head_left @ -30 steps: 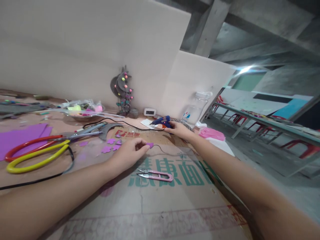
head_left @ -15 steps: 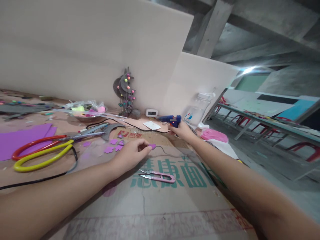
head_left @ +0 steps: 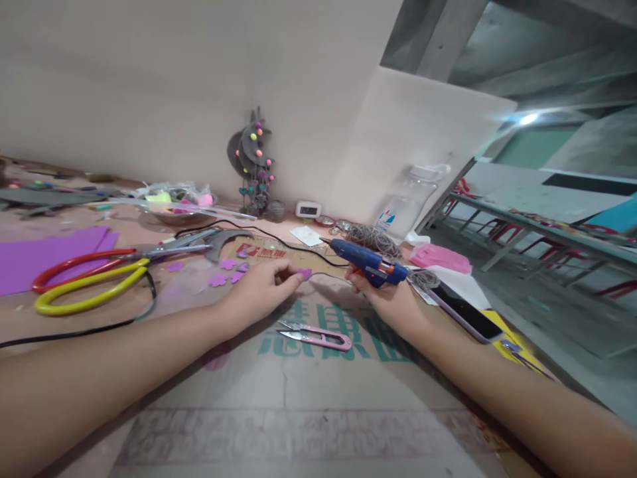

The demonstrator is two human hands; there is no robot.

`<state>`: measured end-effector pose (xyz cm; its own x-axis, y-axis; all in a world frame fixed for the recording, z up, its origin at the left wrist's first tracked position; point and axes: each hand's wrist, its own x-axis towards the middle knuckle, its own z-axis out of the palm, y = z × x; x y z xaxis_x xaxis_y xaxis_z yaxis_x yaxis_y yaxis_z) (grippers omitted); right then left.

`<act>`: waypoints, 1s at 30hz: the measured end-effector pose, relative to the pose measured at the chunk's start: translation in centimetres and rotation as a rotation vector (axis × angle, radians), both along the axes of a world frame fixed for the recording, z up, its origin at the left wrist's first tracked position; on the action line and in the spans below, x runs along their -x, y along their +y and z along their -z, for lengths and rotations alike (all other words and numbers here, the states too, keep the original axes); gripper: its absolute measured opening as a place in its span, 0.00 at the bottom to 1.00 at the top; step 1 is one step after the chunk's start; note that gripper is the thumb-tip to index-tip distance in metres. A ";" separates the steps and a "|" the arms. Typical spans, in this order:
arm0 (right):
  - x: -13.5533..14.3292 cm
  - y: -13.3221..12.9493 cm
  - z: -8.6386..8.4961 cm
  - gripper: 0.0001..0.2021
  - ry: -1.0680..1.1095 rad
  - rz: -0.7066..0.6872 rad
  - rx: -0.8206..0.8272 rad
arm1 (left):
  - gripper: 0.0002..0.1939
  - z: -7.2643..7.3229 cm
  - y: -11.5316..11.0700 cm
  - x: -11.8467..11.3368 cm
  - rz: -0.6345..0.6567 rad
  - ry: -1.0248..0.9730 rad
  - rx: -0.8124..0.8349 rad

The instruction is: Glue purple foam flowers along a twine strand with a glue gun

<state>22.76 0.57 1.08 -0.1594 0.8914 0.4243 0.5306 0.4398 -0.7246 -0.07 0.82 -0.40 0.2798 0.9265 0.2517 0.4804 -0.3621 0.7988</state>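
Observation:
Between thumb and fingers, my left hand (head_left: 271,287) pinches a small purple felt piece (head_left: 304,273). A thin grey cord (head_left: 328,275) runs from that piece toward the right. My right hand (head_left: 383,299) is wrapped round the handle of a blue hot glue gun (head_left: 365,261), whose nozzle points left and away from me, above the table. Pink thread snips (head_left: 318,336) lie on the cardboard (head_left: 298,392) in front of my hands. Several purple flower cutouts (head_left: 219,280) lie just beyond my left wrist.
Scissors with red and yellow handles (head_left: 89,285) and purple sheets (head_left: 54,255) lie at left. A bowl of pompoms (head_left: 174,209), a moon-shaped ornament (head_left: 253,156) and a small digital clock (head_left: 308,210) stand at the back. A phone (head_left: 468,311) and clear bottle (head_left: 411,202) are at right.
My right hand has brought the glue gun nearer to me, from the back of the table, uncovering a grey cord bundle and the phone. My left hand still pinches the purple piece.

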 end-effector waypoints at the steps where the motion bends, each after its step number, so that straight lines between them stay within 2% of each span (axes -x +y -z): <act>1: -0.1 0.0 0.1 0.12 -0.014 -0.006 -0.019 | 0.17 0.0 0.0 0.0 -0.002 0.004 -0.010; 9: -0.1 -0.6 0.1 0.13 -0.010 -0.154 0.002 | 0.18 0.1 0.1 0.2 -0.014 0.016 -0.035; 18: -0.5 -0.3 0.7 0.13 -0.153 -0.067 -0.018 | 0.16 -0.1 0.2 0.2 -0.025 -0.046 -0.040; 30: -0.3 -0.2 0.5 0.14 -0.179 -0.026 -0.012 | 0.17 -0.4 0.1 0.2 -0.041 -0.039 -0.030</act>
<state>23.03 0.34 0.54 -0.2561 0.8810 0.3978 0.6387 0.4632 -0.6144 -0.30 0.90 -0.04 0.2311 0.9288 0.2898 0.4639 -0.3670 0.8063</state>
